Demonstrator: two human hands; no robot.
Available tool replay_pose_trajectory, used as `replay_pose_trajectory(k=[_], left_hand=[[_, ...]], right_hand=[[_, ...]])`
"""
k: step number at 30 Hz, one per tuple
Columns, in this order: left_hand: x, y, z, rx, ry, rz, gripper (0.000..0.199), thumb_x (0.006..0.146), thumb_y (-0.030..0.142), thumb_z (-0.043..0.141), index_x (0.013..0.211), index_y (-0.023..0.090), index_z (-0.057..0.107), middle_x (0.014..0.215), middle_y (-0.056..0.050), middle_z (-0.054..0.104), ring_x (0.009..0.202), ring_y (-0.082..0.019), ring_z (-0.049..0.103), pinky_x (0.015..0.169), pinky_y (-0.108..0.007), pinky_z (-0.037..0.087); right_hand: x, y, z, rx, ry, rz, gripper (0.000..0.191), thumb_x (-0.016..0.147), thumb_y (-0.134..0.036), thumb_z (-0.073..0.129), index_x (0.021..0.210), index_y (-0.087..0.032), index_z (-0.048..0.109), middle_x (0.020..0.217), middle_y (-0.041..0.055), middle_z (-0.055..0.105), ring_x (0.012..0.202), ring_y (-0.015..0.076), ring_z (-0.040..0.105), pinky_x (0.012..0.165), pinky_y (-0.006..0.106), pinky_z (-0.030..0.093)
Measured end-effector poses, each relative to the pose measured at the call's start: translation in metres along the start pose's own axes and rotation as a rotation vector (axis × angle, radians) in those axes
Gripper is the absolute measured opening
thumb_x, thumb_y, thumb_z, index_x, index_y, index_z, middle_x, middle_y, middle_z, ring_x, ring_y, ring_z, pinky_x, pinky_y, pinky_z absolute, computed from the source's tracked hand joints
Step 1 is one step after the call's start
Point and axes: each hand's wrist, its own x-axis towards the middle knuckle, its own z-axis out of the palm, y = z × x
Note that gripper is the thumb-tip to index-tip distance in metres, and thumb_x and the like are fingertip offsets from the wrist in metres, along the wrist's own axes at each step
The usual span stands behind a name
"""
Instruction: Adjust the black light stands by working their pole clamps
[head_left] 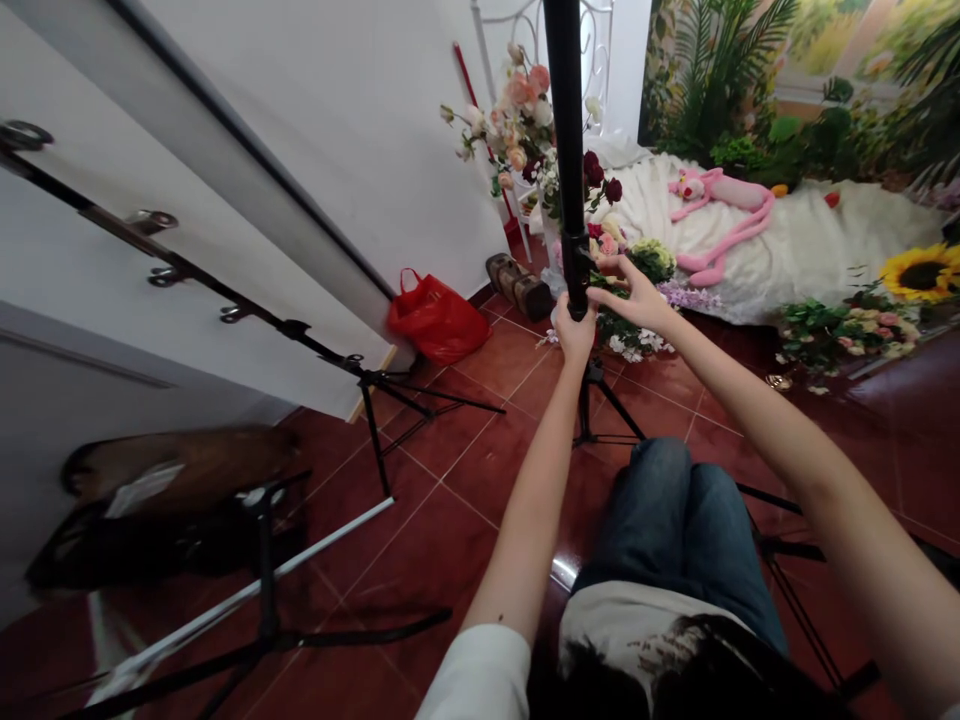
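A black stand (568, 130) rises upright in front of me, its legs spread on the tiled floor. My left hand (575, 325) is wrapped round its pole just under a dark collar. My right hand (626, 292) is beside the collar on the right, thumb and fingers curved toward a knob there. Whether its fingertips press on the knob is too small to tell. Pink, cream and dark red flowers (517, 110) stand behind the pole.
Another black stand (373, 378) is at the left, near a red bag (439, 318). A white pole (330, 540) and tripod legs (270, 635) lie low left. A pink plush toy (731, 195) rests on white cloth (817, 240). More stand legs (795, 550) are at right.
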Motion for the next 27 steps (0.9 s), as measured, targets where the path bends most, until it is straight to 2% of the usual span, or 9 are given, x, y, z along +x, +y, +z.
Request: replay_pose_trajectory(k=[3, 7, 9, 14, 17, 20, 24, 27], left_hand=[[-0.002, 0.000, -0.001, 0.020, 0.032, -0.002, 0.044, 0.086, 0.065, 0.057, 0.087, 0.021, 0.058, 0.079, -0.002, 0.065, 0.080, -0.017, 0.065, 0.079, -0.029, 0.051], [-0.004, -0.002, 0.000, 0.015, 0.074, -0.023, 0.052, 0.084, 0.073, 0.051, 0.093, 0.022, 0.055, 0.085, -0.004, 0.066, 0.081, -0.016, 0.065, 0.078, -0.028, 0.050], [-0.005, -0.002, 0.000, 0.014, 0.083, -0.031, 0.055, 0.083, 0.075, 0.050, 0.093, 0.022, 0.055, 0.085, -0.004, 0.066, 0.081, -0.017, 0.065, 0.077, -0.028, 0.050], [-0.006, 0.000, 0.001, 0.028, 0.103, -0.033, 0.058, 0.082, 0.078, 0.049, 0.092, 0.021, 0.053, 0.079, -0.003, 0.064, 0.073, -0.016, 0.063, 0.071, -0.027, 0.048], [-0.006, 0.000, 0.002, 0.020, 0.124, -0.031, 0.057, 0.083, 0.077, 0.048, 0.092, 0.021, 0.054, 0.080, -0.004, 0.065, 0.074, -0.016, 0.063, 0.072, -0.028, 0.047], [-0.007, -0.001, 0.004, 0.003, 0.115, -0.035, 0.054, 0.084, 0.075, 0.049, 0.094, 0.021, 0.054, 0.082, -0.004, 0.065, 0.076, -0.016, 0.064, 0.074, -0.028, 0.048], [-0.006, -0.003, 0.005, 0.005, 0.144, -0.035, 0.053, 0.084, 0.074, 0.050, 0.093, 0.022, 0.055, 0.081, -0.003, 0.065, 0.077, -0.015, 0.065, 0.074, -0.026, 0.047], [-0.005, -0.004, 0.005, 0.020, 0.152, -0.027, 0.053, 0.084, 0.073, 0.051, 0.093, 0.021, 0.055, 0.082, -0.004, 0.065, 0.079, -0.016, 0.065, 0.076, -0.027, 0.047]], right_hand=[[-0.030, 0.001, 0.001, -0.045, 0.074, 0.029, 0.058, 0.097, -0.065, 0.039, 0.126, -0.020, 0.059, 0.127, 0.0131, 0.064, 0.122, 0.0257, 0.060, 0.111, 0.047, 0.044], [-0.045, 0.005, 0.015, -0.099, 0.025, 0.050, 0.065, 0.100, -0.065, 0.028, 0.138, -0.019, 0.053, 0.143, 0.0142, 0.057, 0.135, 0.0262, 0.053, 0.117, 0.047, 0.038], [-0.040, 0.010, 0.019, -0.105, 0.023, 0.059, 0.065, 0.101, -0.064, 0.025, 0.143, -0.020, 0.050, 0.148, 0.0128, 0.053, 0.139, 0.0256, 0.050, 0.118, 0.047, 0.037], [-0.022, 0.022, 0.015, -0.174, 0.009, 0.013, 0.063, 0.104, -0.059, 0.023, 0.143, -0.020, 0.052, 0.143, 0.0116, 0.059, 0.135, 0.0249, 0.053, 0.119, 0.048, 0.036], [-0.017, 0.026, 0.017, -0.214, -0.036, -0.014, 0.062, 0.104, -0.056, 0.025, 0.147, -0.019, 0.049, 0.146, 0.0123, 0.057, 0.138, 0.0250, 0.051, 0.121, 0.048, 0.034], [-0.013, 0.026, 0.025, -0.199, -0.025, 0.003, 0.060, 0.104, -0.054, 0.025, 0.148, -0.019, 0.049, 0.146, 0.0117, 0.056, 0.138, 0.0246, 0.051, 0.120, 0.047, 0.035], [0.001, 0.029, 0.030, -0.101, 0.028, 0.105, 0.054, 0.105, -0.050, 0.031, 0.140, -0.017, 0.056, 0.134, 0.0130, 0.065, 0.129, 0.0245, 0.059, 0.114, 0.043, 0.043], [0.018, 0.035, 0.027, 0.034, 0.020, 0.309, 0.042, 0.103, -0.040, 0.043, 0.131, -0.014, 0.060, 0.113, 0.0125, 0.073, 0.108, 0.0225, 0.070, 0.100, 0.039, 0.053]])
